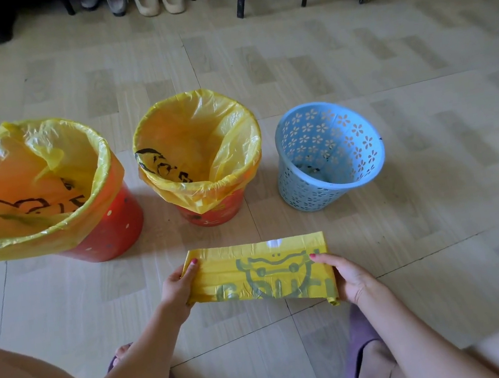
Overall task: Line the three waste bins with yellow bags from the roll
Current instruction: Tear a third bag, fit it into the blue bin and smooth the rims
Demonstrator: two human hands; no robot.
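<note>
Three bins in a row on the floor, upright. At nine o'clock, large red bin [112, 230], white-dotted, lined with a yellow bag [20, 173] folded over the rim, black print inside. At centre, smaller red bin [213, 212], likewise lined with a yellow bag [198, 144]. At two o'clock, blue perforated bin [328, 154] with flower cut-outs, unlined. At six o'clock, flat folded yellow bag [258, 272] with green print, stretched level above the floor, roll [334, 299] at its right end.
</note>
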